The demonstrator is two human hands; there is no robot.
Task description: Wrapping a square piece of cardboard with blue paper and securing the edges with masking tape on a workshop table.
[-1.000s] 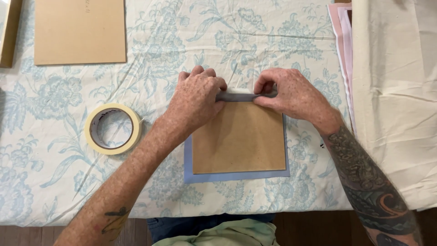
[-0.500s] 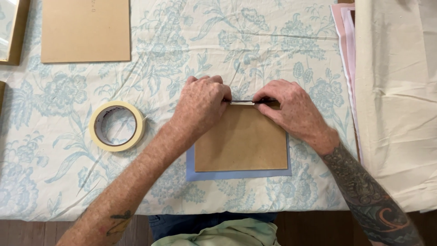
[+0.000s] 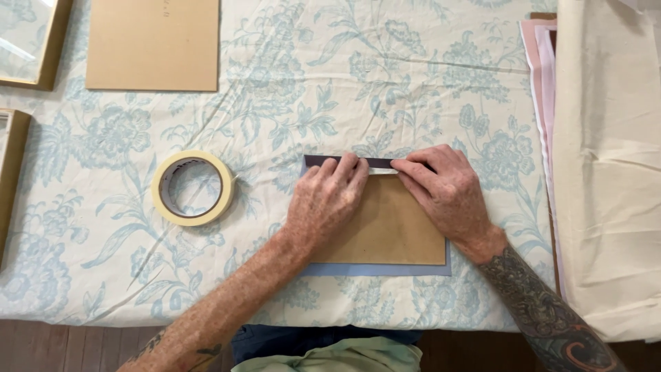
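A brown board point(image 3: 396, 231) lies on a blue sheet point(image 3: 375, 270) on the floral tablecloth point(image 3: 385, 83). The sheet's far edge point(image 3: 318, 160) is folded over the board's top edge and shows a dark underside. My left hand point(image 3: 327, 200) presses its fingertips flat on that fold at the left. My right hand point(image 3: 444, 189) presses on it from the right, fingertips nearly meeting the left ones. Neither hand grips anything.
A roll of cream masking tape point(image 3: 193, 187) lies to the left of the board. A second brown board point(image 3: 153, 43) sits at the far left, beside wooden frames point(image 3: 31, 41). Folded cream and pink fabric point(image 3: 606, 158) covers the right side. The table's front edge point(image 3: 103, 324) is near.
Both hands have shifted slightly along the top edge, the fold has been pushed flatter over the board, and more of its dark strip shows at the left.
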